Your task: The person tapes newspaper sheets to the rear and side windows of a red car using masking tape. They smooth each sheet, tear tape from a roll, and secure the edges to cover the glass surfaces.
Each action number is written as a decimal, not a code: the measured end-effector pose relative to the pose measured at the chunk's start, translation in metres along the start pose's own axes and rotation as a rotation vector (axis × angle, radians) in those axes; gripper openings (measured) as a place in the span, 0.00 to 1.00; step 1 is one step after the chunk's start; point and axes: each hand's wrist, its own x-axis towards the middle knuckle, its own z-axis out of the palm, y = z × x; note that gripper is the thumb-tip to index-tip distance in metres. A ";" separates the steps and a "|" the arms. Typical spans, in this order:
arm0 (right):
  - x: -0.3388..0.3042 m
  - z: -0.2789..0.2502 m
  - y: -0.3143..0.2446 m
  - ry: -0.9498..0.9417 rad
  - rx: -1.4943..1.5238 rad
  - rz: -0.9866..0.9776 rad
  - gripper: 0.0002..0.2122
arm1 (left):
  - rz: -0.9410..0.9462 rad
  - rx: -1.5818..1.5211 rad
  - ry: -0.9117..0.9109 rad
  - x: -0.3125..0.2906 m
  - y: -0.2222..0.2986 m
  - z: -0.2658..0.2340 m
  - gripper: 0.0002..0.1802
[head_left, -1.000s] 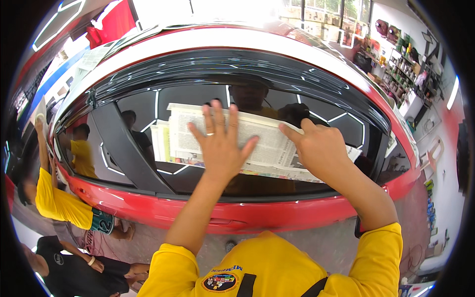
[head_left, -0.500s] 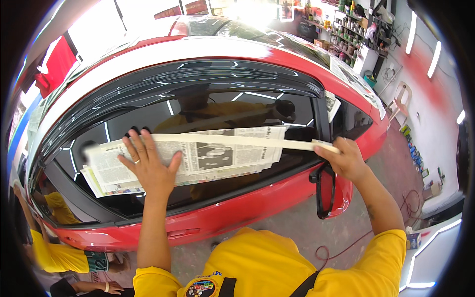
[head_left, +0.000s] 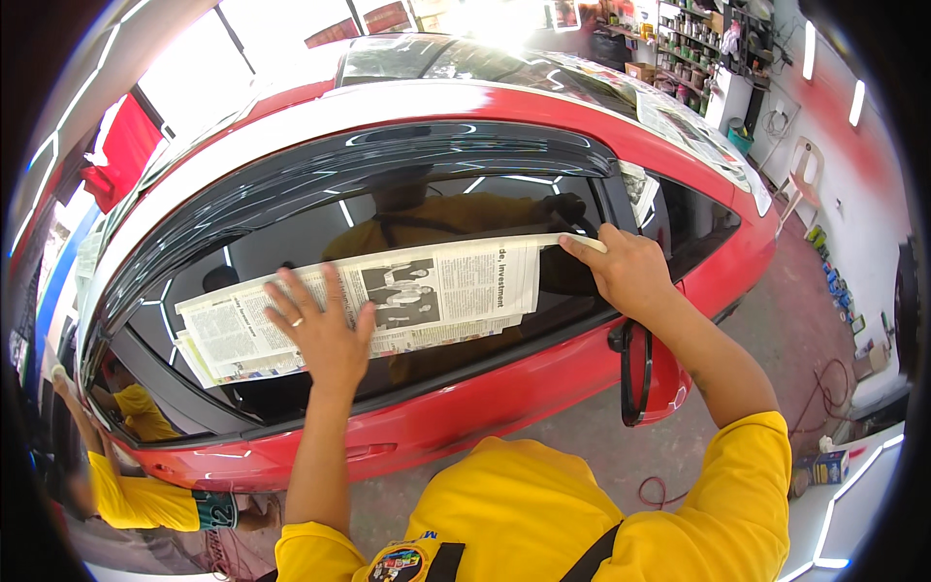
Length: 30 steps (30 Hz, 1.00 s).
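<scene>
Folded newspaper sheets (head_left: 475,291) lie against the dark side window (head_left: 567,281) of a red car (head_left: 388,458). My left hand (head_left: 328,330) rests on the paper's left half, fingers spread, with a ring on one finger. A pale strip of masking tape (head_left: 436,251) runs along the paper's upper edge. At its right end my right hand (head_left: 630,276) is closed on a roll of masking tape (head_left: 590,242), partly hidden by the fingers.
The side mirror (head_left: 652,378) sticks out below my right forearm. Another person in a yellow shirt (head_left: 145,495) is at the lower left. A red hose (head_left: 662,493) lies on the floor. A plastic chair (head_left: 803,179) and shelves of cans (head_left: 687,53) are at the upper right.
My right hand has moved left and up with the tape roll, to the paper's right edge. The stretched tape span beyond the paper is gone. My left hand has slid slightly right.
</scene>
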 end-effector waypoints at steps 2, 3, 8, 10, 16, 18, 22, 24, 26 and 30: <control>0.000 -0.003 0.000 -0.025 -0.003 0.011 0.26 | 0.045 -0.048 -0.021 0.001 0.027 0.002 0.48; 0.000 -0.004 -0.001 -0.025 0.009 0.014 0.25 | 0.081 -0.060 -0.016 0.001 0.039 0.004 0.49; 0.008 -0.007 -0.001 -0.057 0.057 0.053 0.23 | 0.204 -0.137 -0.019 0.008 0.093 0.023 0.50; 0.012 -0.011 -0.002 -0.083 0.061 0.081 0.21 | 0.262 -0.158 0.002 0.014 0.110 0.027 0.50; 0.018 -0.014 0.001 -0.117 0.094 0.094 0.20 | 0.384 -0.267 -0.013 0.039 0.158 0.033 0.47; 0.018 -0.014 0.002 -0.120 0.102 0.095 0.19 | 0.410 -0.310 0.000 0.045 0.171 0.036 0.47; 0.009 -0.011 0.001 -0.074 0.198 0.158 0.16 | 0.388 -0.319 -0.024 0.047 0.186 0.035 0.48; 0.002 -0.012 -0.013 -0.071 0.227 0.222 0.14 | 0.397 -0.296 -0.028 0.046 0.186 0.033 0.49; -0.004 -0.017 -0.045 -0.107 0.222 0.274 0.12 | 0.389 -0.299 -0.043 0.042 0.185 0.034 0.49; -0.046 -0.032 -0.066 0.015 0.366 0.408 0.12 | 0.357 -0.314 -0.074 0.038 0.181 0.034 0.49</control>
